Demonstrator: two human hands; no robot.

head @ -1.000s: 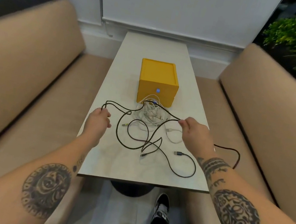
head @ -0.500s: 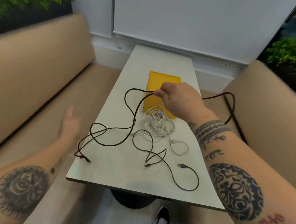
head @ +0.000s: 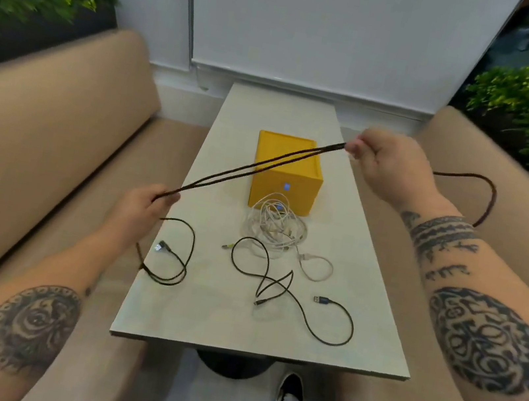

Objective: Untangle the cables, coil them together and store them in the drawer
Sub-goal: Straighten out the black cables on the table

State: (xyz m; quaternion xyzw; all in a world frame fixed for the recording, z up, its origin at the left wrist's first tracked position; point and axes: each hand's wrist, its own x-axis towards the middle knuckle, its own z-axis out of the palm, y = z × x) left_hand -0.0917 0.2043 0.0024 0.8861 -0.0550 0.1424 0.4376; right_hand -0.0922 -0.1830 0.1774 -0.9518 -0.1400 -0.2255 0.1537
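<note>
As left hand and right hand each pinch the doubled dark cable, its span runs lower-left to upper-right. Loose tail lies nearer left hand.

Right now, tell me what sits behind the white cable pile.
The yellow drawer box stands directly behind the white cable pile. Its upper blue knob shows; the lower knob is half covered by white loops. Drawer contents are hidden.

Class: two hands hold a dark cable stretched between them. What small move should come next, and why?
Probably bring the left hand to the right hand, folding the cable again: it is doubled and taut between them, its tail loose on the table.
</note>
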